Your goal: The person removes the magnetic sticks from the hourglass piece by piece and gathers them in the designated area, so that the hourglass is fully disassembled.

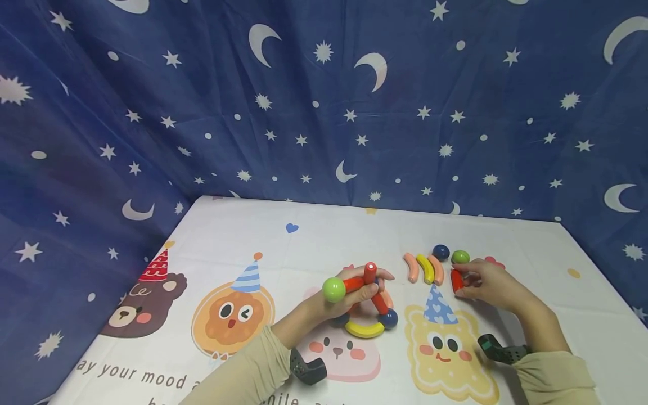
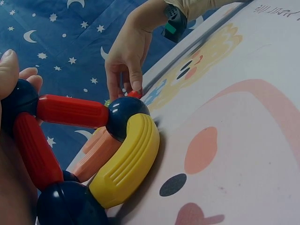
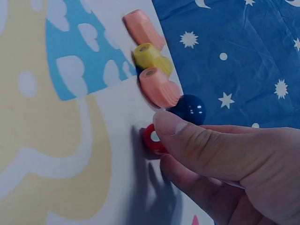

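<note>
Here, the left hand (image 1: 349,299) curls around a construction (image 1: 379,304) of red plastic rods, dark blue balls and curved bars (a glossy lime-green ball (image 1: 334,289) juts from its side) near lower center, while the right hand (image 1: 488,284) pinches a single red plastic rod (image 1: 457,281), right of center, near loose peach and yellow bars (image 1: 426,269) on the white-covered table (image 1: 521,242).

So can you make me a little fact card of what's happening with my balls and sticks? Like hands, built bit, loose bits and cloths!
Left hand: holds the ball-and-stick shape
Right hand: pinches a red stick
Colours in the shape: red, yellow, pink, blue, green
Loose balls: one blue ball, one green ball
Loose curved sticks: two pink sticks, with a yellow stick between them
Tablecloth: white, cartoon pictures
Backdrop: blue, white moons and stars
</note>
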